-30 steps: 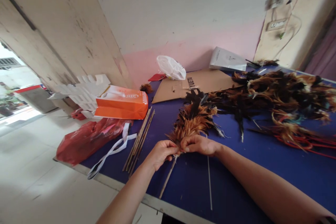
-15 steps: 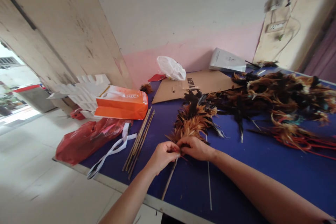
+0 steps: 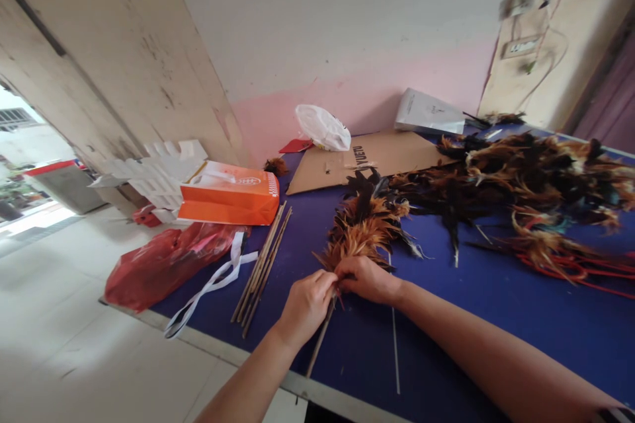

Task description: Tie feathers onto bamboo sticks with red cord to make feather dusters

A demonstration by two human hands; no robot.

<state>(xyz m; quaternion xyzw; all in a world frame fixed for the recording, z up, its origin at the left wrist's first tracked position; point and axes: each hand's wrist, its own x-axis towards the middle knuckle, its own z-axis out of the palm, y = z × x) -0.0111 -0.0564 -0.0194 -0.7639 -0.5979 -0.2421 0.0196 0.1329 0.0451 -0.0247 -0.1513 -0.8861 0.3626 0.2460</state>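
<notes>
A feather duster (image 3: 361, 228) of brown and black feathers lies on the blue tabletop, its thin stick (image 3: 320, 340) running toward the front edge. Where the feathers meet the stick, my left hand (image 3: 308, 303) is closed in a pinch, with a bit of red string showing by the fingertips. Right beside it, my right hand (image 3: 370, 279) curls its fingers around the base of the feathers. The two hands touch or nearly touch, and the exact spot between the fingertips is hidden.
Thin sticks (image 3: 262, 268) lie to the left, near a white strap (image 3: 213, 291), a red plastic bag (image 3: 169, 264) and an orange bag (image 3: 231, 195). Behind lie flat cardboard (image 3: 381, 155) and a white bag (image 3: 322, 127). A feather heap (image 3: 536, 178) and red cord (image 3: 580, 271) are at right.
My left hand has turned over and shifted slightly up and right, so its back now faces up. My right hand stays almost in place at the feather base.
</notes>
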